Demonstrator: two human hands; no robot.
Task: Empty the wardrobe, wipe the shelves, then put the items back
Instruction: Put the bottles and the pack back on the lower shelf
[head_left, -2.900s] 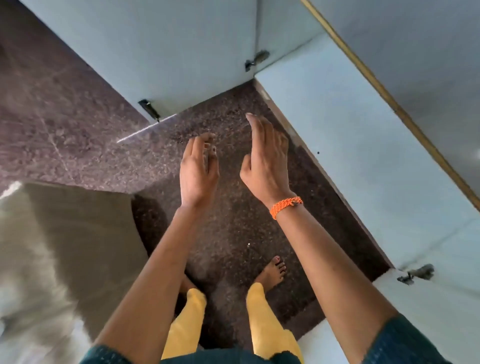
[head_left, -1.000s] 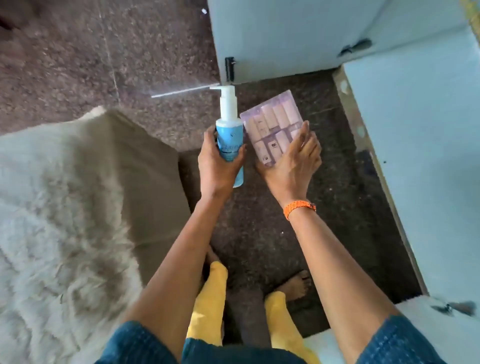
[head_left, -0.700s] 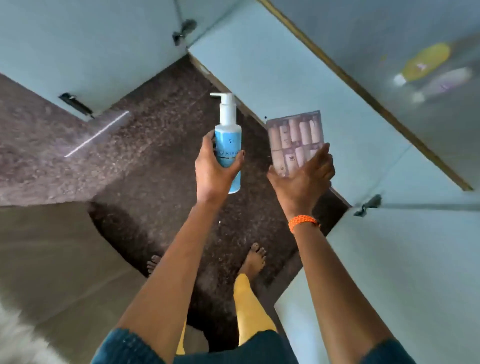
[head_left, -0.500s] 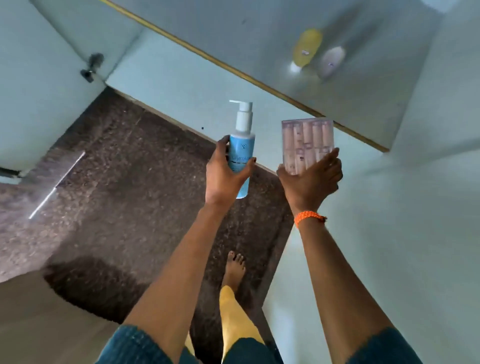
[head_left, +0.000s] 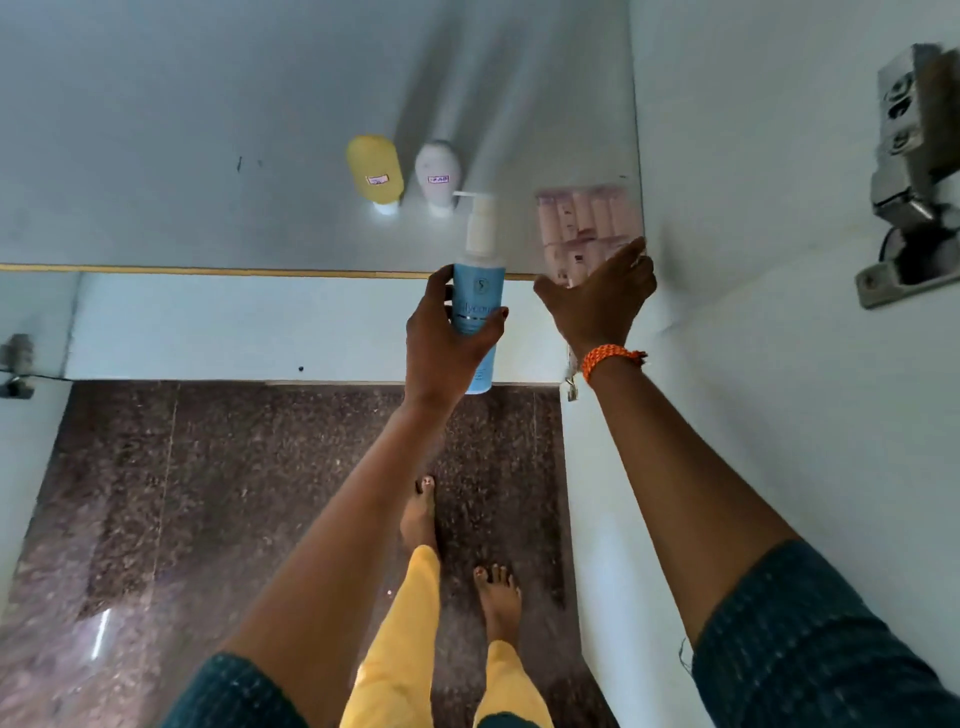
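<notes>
My left hand (head_left: 447, 332) grips a blue pump bottle (head_left: 475, 291) with a white nozzle, upright, just in front of the wardrobe shelf's wooden front edge (head_left: 208, 269). My right hand (head_left: 597, 296) holds a clear pack of small pinkish tubes (head_left: 587, 218) over the right end of the grey shelf (head_left: 156, 156), near the side wall; its thumb and fingers clasp the pack's lower edge. A yellow bottle (head_left: 375, 174) and a white bottle (head_left: 439, 176) stand cap-down, side by side, on the shelf behind the pump bottle.
A metal door hinge (head_left: 914, 171) sits on the wardrobe's right wall. The open right door panel (head_left: 623, 519) runs beside my right arm. Another hinge (head_left: 18, 364) shows at far left. Dark granite floor (head_left: 208, 519) and my bare feet lie below.
My empty hands picked up the pump bottle and the tube pack. I turned from the floor toward the wardrobe, and both items have moved up to the shelf's right end.
</notes>
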